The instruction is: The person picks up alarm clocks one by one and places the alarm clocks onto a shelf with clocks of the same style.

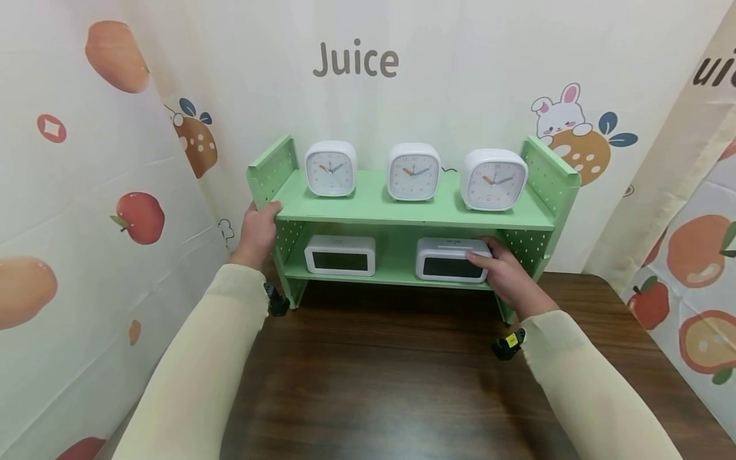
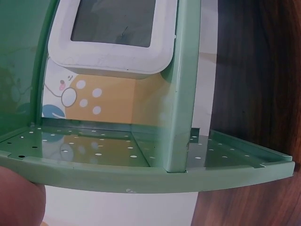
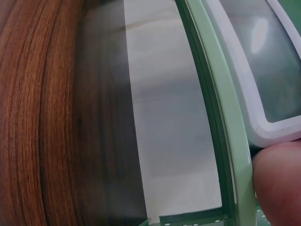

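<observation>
A green two-tier shelf (image 1: 397,222) with perforated side panels stands on the table. My left hand (image 1: 259,233) grips its left side panel (image 2: 141,181) near the upper board; a fingertip shows at the lower left of the left wrist view. On the lower board, my right hand (image 1: 508,271) holds the right-hand white digital clock (image 1: 452,249) by its right end, thumb at the front, other fingers partly hidden behind. In the right wrist view a finger (image 3: 280,181) lies against the clock's corner. Another white digital clock (image 1: 340,241) sits to the left on the same board, its screen dark.
On the upper board stand three white square analog clocks: left (image 1: 330,169), middle (image 1: 413,172) and right (image 1: 494,180). A dark brown wooden table (image 1: 391,370) lies under the shelf. Fruit-printed curtains (image 1: 460,76) hang behind and at both sides.
</observation>
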The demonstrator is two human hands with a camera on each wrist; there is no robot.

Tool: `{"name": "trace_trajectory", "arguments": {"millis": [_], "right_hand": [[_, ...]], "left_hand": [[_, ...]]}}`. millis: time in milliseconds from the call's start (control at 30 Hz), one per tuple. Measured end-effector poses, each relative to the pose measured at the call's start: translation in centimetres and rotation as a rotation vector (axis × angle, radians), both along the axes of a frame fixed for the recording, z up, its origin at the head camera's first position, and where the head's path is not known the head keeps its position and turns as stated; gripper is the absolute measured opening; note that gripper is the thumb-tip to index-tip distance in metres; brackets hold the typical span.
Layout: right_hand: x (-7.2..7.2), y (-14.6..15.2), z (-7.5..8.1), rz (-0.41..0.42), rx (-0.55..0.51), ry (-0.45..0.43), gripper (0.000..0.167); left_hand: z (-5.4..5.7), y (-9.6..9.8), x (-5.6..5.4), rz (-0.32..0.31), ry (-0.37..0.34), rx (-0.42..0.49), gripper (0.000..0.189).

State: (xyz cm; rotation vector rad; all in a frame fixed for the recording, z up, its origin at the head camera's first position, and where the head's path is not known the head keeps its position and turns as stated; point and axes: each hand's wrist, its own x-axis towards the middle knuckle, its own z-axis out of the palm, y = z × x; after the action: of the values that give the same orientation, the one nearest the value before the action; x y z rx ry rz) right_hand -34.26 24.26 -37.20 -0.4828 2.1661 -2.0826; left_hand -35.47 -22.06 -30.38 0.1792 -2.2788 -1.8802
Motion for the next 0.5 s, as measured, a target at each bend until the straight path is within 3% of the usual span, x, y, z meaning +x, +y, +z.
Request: {"name": "trace_trajectory", "arguments": {"millis": [333, 500], "right_hand": [[0.01, -0.07, -0.32, -0.025, -0.063, 0.006, 0.048], [0.67, -0.74, -0.39, -0.187, -0.008, 0.017, 0.055]], "left_hand": [[-0.07, -0.09, -0.27, 0.001, 0.009, 0.011, 0.066], [0.01, -0.12, -0.29, 0.002, 0.008, 0.003, 0.066]]}}
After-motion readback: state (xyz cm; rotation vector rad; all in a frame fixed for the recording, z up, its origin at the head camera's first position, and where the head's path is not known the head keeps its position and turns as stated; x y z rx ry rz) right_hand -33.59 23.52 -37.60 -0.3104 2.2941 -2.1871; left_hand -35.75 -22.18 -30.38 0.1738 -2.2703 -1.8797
